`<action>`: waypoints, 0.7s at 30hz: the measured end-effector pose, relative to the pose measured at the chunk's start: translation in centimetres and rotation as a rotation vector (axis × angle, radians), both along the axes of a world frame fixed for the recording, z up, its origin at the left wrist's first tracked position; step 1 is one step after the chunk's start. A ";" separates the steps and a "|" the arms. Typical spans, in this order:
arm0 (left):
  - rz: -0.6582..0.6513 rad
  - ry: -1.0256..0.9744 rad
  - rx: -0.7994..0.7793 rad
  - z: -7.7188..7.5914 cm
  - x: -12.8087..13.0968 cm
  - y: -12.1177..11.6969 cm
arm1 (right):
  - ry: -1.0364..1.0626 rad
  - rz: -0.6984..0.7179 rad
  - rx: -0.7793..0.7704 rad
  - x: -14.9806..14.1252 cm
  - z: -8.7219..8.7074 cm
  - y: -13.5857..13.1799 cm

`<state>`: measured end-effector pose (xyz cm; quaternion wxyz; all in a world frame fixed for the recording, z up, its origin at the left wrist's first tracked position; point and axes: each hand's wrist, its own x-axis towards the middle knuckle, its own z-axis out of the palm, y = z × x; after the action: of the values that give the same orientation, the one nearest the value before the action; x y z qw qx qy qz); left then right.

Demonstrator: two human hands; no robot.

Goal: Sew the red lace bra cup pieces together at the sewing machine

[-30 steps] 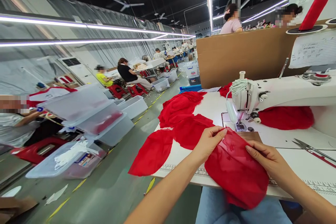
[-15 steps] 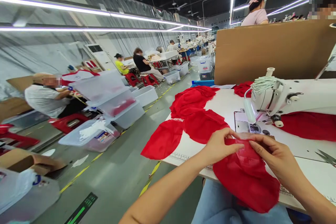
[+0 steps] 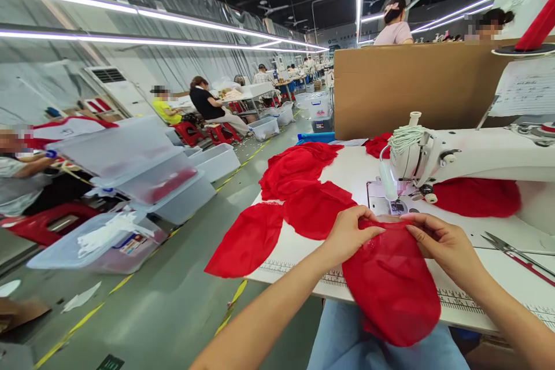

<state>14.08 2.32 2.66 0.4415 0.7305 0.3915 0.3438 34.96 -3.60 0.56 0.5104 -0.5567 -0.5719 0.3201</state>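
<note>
A piece of sheer red fabric (image 3: 390, 283) hangs over the front edge of the white sewing table (image 3: 498, 283) onto my lap. My left hand (image 3: 349, 234) pinches its upper left edge, fingers closed on the cloth. My right hand (image 3: 440, 245) grips the upper right edge the same way. Both hands hold the cloth just in front of the needle area of the white sewing machine (image 3: 459, 159). More red fabric pieces (image 3: 299, 191) lie spread over the table's left side, one drooping off its edge.
Scissors (image 3: 515, 250) lie on the table at the right. A cardboard panel (image 3: 411, 87) stands behind the machine. Clear plastic bins (image 3: 143, 167) sit on the floor at left, with other people seated at tables along the aisle.
My hands have shifted the red cloth's top edge slightly closer to the machine's needle plate. The view swung right and back left.
</note>
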 end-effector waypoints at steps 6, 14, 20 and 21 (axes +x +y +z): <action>-0.091 0.379 0.849 -2.4 1.0 1.3 | -0.100 -0.141 0.121 0.9 -0.7 0.1; 0.014 0.342 1.242 -4.6 1.1 2.1 | -0.155 -0.155 0.126 0.7 -0.7 -0.1; -0.063 0.183 0.752 -4.4 1.2 1.7 | -0.138 -0.128 0.089 0.6 -0.5 0.0; -0.081 0.140 0.615 -4.2 1.3 1.7 | -0.127 -0.124 0.071 0.6 -0.5 0.0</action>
<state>15.38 4.00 -1.52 0.1855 0.8666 0.2691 0.3770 35.53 -3.56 0.07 0.5113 -0.5918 -0.5786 0.2315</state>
